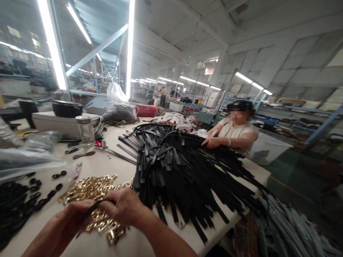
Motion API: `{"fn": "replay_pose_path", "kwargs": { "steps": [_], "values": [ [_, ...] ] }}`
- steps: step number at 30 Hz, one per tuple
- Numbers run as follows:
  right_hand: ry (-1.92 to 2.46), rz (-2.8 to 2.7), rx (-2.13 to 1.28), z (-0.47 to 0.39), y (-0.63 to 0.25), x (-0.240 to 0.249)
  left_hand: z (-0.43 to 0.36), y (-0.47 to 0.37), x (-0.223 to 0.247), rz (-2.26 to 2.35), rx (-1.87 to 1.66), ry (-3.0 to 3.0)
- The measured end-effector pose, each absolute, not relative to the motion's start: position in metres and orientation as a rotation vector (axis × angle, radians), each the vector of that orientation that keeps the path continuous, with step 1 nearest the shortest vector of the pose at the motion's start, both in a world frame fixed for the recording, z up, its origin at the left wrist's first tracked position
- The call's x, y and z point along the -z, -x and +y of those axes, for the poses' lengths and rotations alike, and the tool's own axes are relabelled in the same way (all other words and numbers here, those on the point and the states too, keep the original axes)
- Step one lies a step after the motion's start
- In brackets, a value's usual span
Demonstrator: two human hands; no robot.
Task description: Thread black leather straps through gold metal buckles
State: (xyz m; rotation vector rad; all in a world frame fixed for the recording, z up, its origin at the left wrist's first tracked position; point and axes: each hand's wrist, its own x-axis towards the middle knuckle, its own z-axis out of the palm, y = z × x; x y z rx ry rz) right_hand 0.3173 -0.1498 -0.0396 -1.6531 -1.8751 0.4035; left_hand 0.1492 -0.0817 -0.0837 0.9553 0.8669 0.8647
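Both my hands hold a narrow dark strap (94, 206) above a pile of gold-coloured metal buckles (88, 185). My left hand (76, 214) is closed around its near-left part, the fingers partly in shadow. At the other end, my right hand (124, 205) pinches the strap between thumb and fingers. A larger-looking gold buckle (114, 235) shows below my right hand; whether it hangs or lies on the table I cannot tell. To the right spreads a big heap of black straps (171, 171). Small black loops (24, 196) are heaped to the left.
Across the white table (107, 166), a co-worker (235, 128) handles the far straps. A lidded glass jar (85, 134), pink-handled snips (78, 170) and a dark flat tool (84, 155) lie left of centre. Behind are a red crate (145, 110) and a plastic bag (118, 107).
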Motion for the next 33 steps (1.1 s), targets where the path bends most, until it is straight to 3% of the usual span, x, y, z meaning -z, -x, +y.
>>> {"fn": "replay_pose_path", "kwargs": {
  "steps": [13, 33],
  "values": [
    [1.452, -2.051, -0.485, -0.144, -0.321, 0.042, -0.079, -0.143, 0.075, 0.615, -0.606, -1.261],
    [1.512, -2.090, 0.097, -0.142, -0.330, 0.046, -0.082, -0.148, 0.063, 0.801, -0.653, -1.463]
  ]
}}
